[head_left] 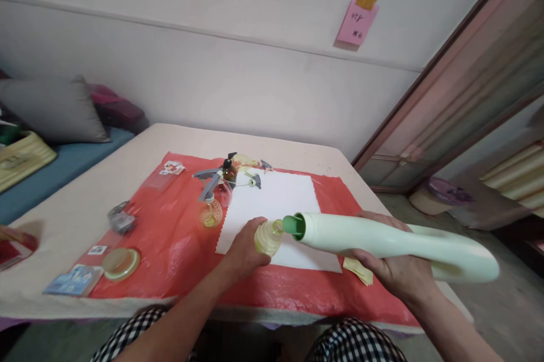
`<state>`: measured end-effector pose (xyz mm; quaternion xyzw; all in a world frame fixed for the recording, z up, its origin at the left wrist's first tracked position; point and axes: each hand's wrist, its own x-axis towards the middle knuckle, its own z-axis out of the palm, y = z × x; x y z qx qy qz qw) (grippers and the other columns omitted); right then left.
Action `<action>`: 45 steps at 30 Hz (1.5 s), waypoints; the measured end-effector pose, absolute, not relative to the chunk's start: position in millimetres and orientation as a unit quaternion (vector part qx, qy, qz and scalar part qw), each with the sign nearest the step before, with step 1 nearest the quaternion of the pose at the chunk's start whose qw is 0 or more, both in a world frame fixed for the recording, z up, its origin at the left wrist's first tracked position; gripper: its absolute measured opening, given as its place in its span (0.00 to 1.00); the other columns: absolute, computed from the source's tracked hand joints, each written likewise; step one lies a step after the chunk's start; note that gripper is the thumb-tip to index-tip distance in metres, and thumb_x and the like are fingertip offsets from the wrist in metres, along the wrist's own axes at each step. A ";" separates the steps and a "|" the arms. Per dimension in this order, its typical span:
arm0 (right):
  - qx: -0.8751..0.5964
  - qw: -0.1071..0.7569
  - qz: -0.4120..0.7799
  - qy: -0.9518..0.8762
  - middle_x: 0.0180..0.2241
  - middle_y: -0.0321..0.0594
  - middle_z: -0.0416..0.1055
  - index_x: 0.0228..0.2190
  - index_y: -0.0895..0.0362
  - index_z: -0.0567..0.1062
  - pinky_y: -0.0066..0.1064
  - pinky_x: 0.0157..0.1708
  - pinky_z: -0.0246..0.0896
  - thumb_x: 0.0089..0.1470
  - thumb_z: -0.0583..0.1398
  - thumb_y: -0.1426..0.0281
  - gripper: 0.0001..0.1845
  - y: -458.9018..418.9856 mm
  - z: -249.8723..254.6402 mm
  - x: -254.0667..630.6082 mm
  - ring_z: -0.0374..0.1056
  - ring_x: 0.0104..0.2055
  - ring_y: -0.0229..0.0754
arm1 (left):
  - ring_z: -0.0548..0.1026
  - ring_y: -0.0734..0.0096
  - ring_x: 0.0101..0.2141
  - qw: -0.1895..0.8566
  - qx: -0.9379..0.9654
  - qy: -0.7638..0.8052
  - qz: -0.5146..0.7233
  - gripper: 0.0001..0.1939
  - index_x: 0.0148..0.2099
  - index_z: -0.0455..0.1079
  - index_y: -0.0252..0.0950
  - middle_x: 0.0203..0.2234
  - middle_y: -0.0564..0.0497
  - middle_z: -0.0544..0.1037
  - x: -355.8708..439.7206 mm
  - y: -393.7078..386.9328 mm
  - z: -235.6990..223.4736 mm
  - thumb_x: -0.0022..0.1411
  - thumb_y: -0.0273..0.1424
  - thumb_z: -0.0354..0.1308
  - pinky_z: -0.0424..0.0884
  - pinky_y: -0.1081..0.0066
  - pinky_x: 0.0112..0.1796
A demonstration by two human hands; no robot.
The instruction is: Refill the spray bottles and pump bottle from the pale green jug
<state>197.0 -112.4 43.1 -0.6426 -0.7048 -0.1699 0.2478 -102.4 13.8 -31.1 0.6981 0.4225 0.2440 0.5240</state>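
Note:
My left hand (246, 246) is closed around a small clear bottle (268, 237) with yellowish contents, tilted toward the right. In my right hand (395, 271) lies a large pale green jug (361, 233), held almost level. Its darker green pouring spout (292, 225) meets the small bottle's open neck; whether liquid is flowing I cannot tell. Left of my left hand stands a clear spray bottle (211, 212) with a grey trigger. Behind it are a pinkish spray bottle (224, 193) and a brown bottle (230, 172) with a black top.
A white sheet (276, 197) lies on the red cloth (170, 237) covering the table. At left are a round gold lid (121, 264), a blue packet (73, 281) and a crumpled grey bag (122, 217). Yellow paper (357, 271) lies under the jug. A bin (437, 195) stands right.

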 end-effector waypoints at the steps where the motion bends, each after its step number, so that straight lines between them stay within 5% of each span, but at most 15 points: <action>1: -0.638 0.245 -0.177 -0.709 0.45 0.47 0.77 0.51 0.53 0.74 0.48 0.49 0.64 0.58 0.51 0.36 0.38 -112.3 45.0 196.6 0.72 0.47 0.58 | 0.74 0.56 0.50 0.523 0.701 0.419 0.244 0.40 0.59 0.64 0.37 0.52 0.46 0.75 -102.6 13.7 -31.1 0.41 0.20 0.63 0.68 0.62 0.51; 9: -0.614 0.219 -0.205 -0.730 0.44 0.49 0.76 0.50 0.55 0.70 0.47 0.47 0.62 0.60 0.52 0.38 0.35 -112.2 48.7 199.1 0.71 0.45 0.57 | 0.74 0.55 0.50 0.503 0.726 0.409 0.228 0.38 0.58 0.65 0.36 0.51 0.45 0.75 -102.1 14.3 -31.8 0.41 0.19 0.61 0.68 0.60 0.51; 22: -0.597 0.167 -0.249 -0.744 0.43 0.50 0.75 0.49 0.56 0.69 0.47 0.46 0.61 0.61 0.50 0.38 0.36 -109.0 62.0 196.3 0.71 0.44 0.57 | 0.70 0.51 0.58 0.515 0.711 0.417 0.236 0.47 0.65 0.59 0.36 0.59 0.40 0.70 -99.6 16.0 -42.3 0.40 0.18 0.63 0.65 0.58 0.58; 45: -0.557 0.108 -0.311 -0.763 0.42 0.50 0.74 0.47 0.60 0.68 0.43 0.44 0.60 0.63 0.46 0.39 0.38 -106.4 80.3 189.0 0.72 0.42 0.54 | 0.71 0.52 0.52 0.485 0.743 0.408 0.216 0.42 0.61 0.62 0.34 0.52 0.42 0.73 -99.0 17.8 -49.5 0.40 0.18 0.64 0.67 0.58 0.53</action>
